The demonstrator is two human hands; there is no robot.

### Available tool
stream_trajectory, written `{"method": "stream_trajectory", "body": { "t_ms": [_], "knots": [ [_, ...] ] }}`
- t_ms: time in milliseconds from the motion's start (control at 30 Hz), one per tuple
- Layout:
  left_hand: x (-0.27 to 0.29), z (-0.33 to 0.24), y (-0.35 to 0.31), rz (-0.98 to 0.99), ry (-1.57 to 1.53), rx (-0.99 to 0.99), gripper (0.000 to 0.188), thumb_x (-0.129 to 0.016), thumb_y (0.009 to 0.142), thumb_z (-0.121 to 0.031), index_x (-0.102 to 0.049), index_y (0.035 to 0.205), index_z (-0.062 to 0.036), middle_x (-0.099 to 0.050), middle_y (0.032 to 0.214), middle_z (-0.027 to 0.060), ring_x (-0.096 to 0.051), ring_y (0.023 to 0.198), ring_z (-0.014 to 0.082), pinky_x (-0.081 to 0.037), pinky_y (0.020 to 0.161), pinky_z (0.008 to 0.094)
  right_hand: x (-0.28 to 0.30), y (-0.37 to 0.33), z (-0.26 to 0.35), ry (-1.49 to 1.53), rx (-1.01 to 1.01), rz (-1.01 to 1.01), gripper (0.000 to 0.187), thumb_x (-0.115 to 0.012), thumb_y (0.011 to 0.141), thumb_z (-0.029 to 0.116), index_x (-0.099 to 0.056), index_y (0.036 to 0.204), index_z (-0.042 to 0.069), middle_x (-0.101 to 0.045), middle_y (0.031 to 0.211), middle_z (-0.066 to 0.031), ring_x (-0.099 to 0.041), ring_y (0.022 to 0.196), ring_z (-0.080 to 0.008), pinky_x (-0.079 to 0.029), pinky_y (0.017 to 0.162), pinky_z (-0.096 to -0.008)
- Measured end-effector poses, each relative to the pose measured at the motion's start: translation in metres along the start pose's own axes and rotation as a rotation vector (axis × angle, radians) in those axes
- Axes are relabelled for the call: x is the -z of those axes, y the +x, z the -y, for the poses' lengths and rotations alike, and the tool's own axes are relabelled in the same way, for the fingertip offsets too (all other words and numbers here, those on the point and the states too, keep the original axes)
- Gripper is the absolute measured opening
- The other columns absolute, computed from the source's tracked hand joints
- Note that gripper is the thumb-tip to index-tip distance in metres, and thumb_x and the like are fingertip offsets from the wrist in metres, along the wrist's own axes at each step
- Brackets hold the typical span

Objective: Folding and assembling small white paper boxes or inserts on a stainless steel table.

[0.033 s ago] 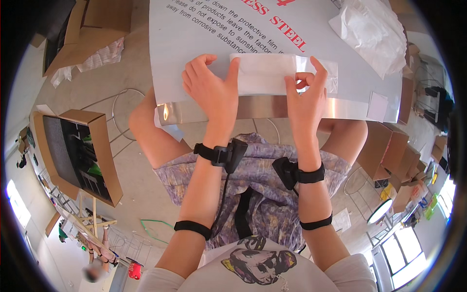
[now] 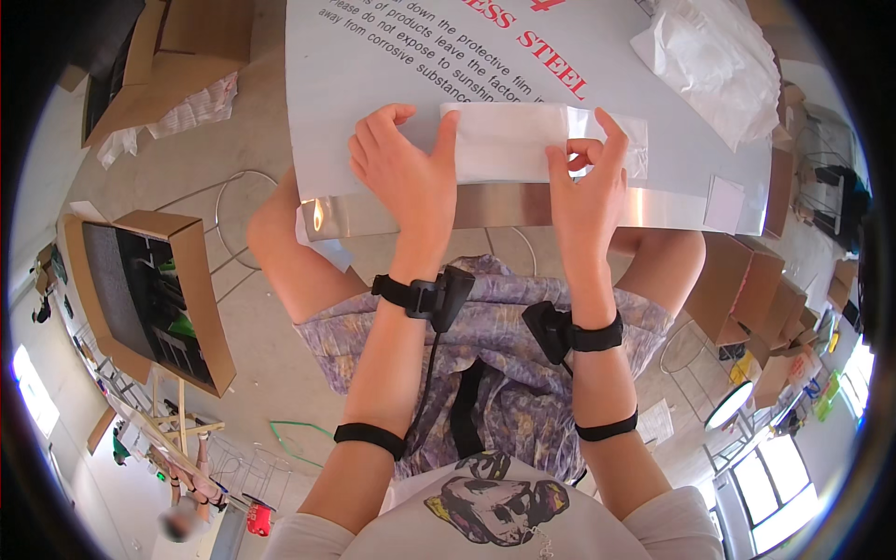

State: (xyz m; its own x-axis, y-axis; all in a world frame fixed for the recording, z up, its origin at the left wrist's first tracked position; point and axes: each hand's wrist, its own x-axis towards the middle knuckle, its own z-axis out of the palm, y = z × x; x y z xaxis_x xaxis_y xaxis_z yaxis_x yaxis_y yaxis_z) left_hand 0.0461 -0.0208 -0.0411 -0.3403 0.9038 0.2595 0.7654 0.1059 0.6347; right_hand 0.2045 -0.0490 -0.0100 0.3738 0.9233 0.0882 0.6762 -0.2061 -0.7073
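Observation:
A flat white folded packet (image 2: 509, 140) lies on the grey film-covered table (image 2: 373, 103), near its front edge. Clear, shiny plastic (image 2: 637, 147) extends from its right end. My left hand (image 2: 401, 168) is at the packet's left end, with the thumb along that edge and the other fingers apart over the table. At the right end is my right hand (image 2: 590, 182), its thumb on the packet and its index finger stretched over the clear plastic. The remaining fingers of that hand are bent, partly hiding the plastic, and no firm grip shows.
A crumpled white plastic bag (image 2: 714, 70) sits at the table's far right, with a small pale card (image 2: 724, 203) by the front right corner. An open cardboard box (image 2: 149, 299) with black and green contents stands left; more boxes (image 2: 742, 289) stand right.

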Motion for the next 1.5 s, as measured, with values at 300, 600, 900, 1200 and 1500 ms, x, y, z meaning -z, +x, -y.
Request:
{"method": "stream_trajectory", "body": {
  "t_ms": [300,600,900,1200,1500],
  "knots": [
    [0.005,0.004,-0.01,-0.022,-0.04,-0.083,0.052,-0.08,0.08,-0.041,-0.057,0.11,-0.0055,-0.058,0.107,0.0085,-0.051,0.107,0.0287,-0.034,0.099,0.0454,0.0,0.001,0.0,-0.005,0.027,-0.018,0.055,-0.07,0.081,0.005,-0.048,0.131,0.004,-0.065,0.079,-0.0007,-0.059,0.071,-0.0191,-0.042,0.083,-0.0364],
    [0.007,0.005,-0.017,0.029,-0.049,-0.022,0.054,-0.078,0.081,-0.044,-0.054,0.112,-0.0061,-0.057,0.11,0.0081,-0.049,0.108,0.03,-0.032,0.096,0.0444,0.001,0.0,-0.001,-0.039,0.035,-0.025,0.056,-0.07,0.081,0.006,-0.047,0.133,0.004,-0.065,0.079,-0.0004,-0.059,0.072,-0.0192,-0.042,0.083,-0.0367],
    [0.011,0.008,-0.018,0.03,-0.035,-0.049,0.055,-0.08,0.079,-0.041,-0.053,0.112,-0.0067,-0.056,0.11,0.0076,-0.049,0.108,0.0295,-0.032,0.095,0.0442,0.003,0.0,0.001,-0.093,0.068,-0.06,0.058,-0.07,0.081,0.006,-0.046,0.134,0.002,-0.063,0.104,-0.0106,-0.059,0.088,-0.0265,-0.044,0.086,-0.0396],
    [0.021,0.007,-0.019,0.062,-0.201,0.085,0.04,-0.075,0.084,-0.023,-0.054,0.113,-0.0046,-0.058,0.112,0.0072,-0.049,0.108,0.0268,-0.033,0.096,0.0433,-0.01,0.011,0.022,1.117,-0.123,0.163,0.042,-0.049,0.104,0.022,-0.046,0.136,-0.005,-0.054,0.135,-0.018,-0.051,0.128,-0.0297,-0.043,0.105,-0.0421],
    [0.032,-0.005,-0.012,0.235,-0.095,-0.289,0.032,-0.068,0.089,-0.014,-0.066,0.121,-0.0134,-0.058,0.127,0.0117,-0.051,0.118,0.0298,-0.038,0.103,0.0462,-0.037,0.013,0.01,1.551,-0.465,0.371,0.062,-0.032,0.109,0.04,-0.032,0.145,-0.01,-0.04,0.148,-0.0253,-0.04,0.14,-0.0328,-0.035,0.117,-0.0435]
  ]
}}
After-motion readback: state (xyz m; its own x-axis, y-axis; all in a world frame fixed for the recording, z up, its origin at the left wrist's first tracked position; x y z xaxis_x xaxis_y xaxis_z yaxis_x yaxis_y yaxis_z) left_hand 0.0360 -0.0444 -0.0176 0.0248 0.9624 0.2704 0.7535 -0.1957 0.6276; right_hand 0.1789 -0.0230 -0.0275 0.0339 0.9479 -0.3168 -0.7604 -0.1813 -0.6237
